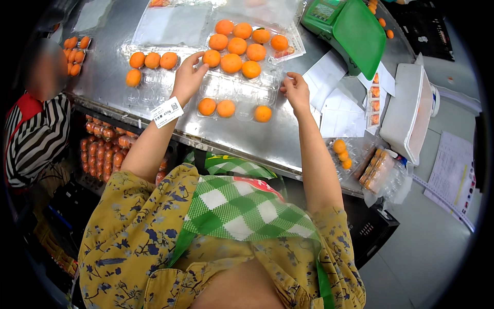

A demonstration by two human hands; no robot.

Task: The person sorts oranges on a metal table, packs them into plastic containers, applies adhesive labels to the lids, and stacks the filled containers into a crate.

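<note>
A clear plastic clamshell tray lies before me on the metal table, with several mandarins in view. Three sit in its near row: a left mandarin, a middle one and a right one. Beyond them is a cluster of loose-looking mandarins over clear plastic. The thumb and forefinger of my left hand meet the left side of a mandarin; whether they grip it or the plastic is unclear. My right hand, fingers apart, hovers by the tray's right edge holding nothing visible.
Left stands another tray with several mandarins. A green scale, papers and a white foam box are right. Packed fruit is under the table edge. A person in a striped sleeve is at left.
</note>
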